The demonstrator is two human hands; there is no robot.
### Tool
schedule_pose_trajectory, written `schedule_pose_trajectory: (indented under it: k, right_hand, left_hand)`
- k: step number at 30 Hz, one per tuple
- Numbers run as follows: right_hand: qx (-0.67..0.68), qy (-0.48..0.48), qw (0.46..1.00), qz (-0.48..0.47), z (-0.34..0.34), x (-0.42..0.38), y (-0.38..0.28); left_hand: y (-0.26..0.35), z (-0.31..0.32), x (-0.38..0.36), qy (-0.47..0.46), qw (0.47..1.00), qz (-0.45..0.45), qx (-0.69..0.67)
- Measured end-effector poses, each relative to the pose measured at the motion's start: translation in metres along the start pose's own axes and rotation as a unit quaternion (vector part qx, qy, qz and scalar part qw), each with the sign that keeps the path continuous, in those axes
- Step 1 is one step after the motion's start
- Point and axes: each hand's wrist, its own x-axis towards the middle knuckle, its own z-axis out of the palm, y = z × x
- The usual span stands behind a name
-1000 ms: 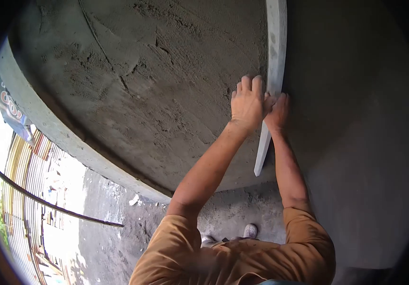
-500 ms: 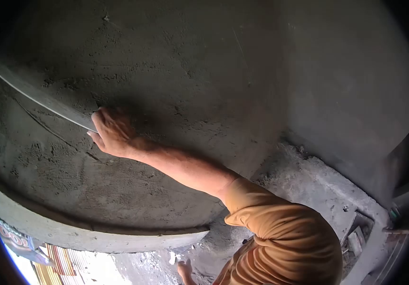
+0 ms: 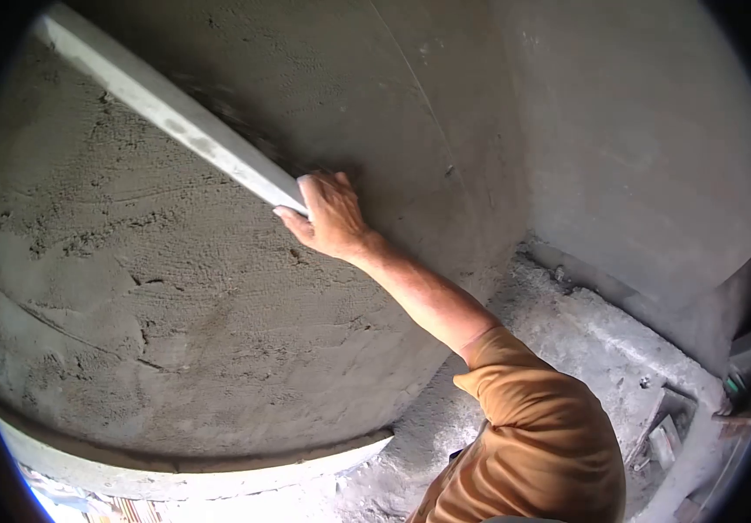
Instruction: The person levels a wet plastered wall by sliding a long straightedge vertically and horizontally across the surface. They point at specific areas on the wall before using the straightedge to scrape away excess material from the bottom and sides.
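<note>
My right hand point(image 3: 332, 213) is closed around the lower right end of a long, pale plasterer's straightedge point(image 3: 175, 118). Its thumb is on the near side, while the other fingers curl over the far side. From my grip the straightedge slants up to the upper left, against a wall of wet grey plaster point(image 3: 210, 288). Rough, pitted patches and ridges mark the plaster below the bar; above it the surface looks smoother. An orange-brown sleeve point(image 3: 550, 427) covers my right upper arm. My left hand does not appear in this view.
A pale ledge point(image 3: 218, 479) runs along the wall's lower left edge, with bright light beyond. At right, a smoother grey wall point(image 3: 637, 148) meets the plastered one in a corner. The dusty floor point(image 3: 585, 366) holds a box-like recess or container point(image 3: 668, 431) with debris.
My right hand and the straightedge have shifted up and right across the plaster, and the bar's broad face now shows. The view has moved too; my left hand has left the bottom edge.
</note>
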Motion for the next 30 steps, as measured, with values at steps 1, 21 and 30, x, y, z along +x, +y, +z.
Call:
schedule_pose_trajectory:
  k: [1,21,30]
  right_hand:
    - [-0.006,0.005,1.0,0.01,-0.004,-0.005,0.017]
    - [-0.118,0.081,0.978,0.15,-0.085,0.08,0.216]
    - [-0.151,0.125,0.973,0.126,-0.04,0.048,0.143]
  left_hand:
    - [0.009,-0.001,-0.001,0.0,1.0,-0.003,-0.006]
    - [0.025,0.017,-0.021,-0.018,0.994,-0.064,-0.086]
    - [-0.022,0.016,-0.002,-0.047,0.988,-0.096,-0.112]
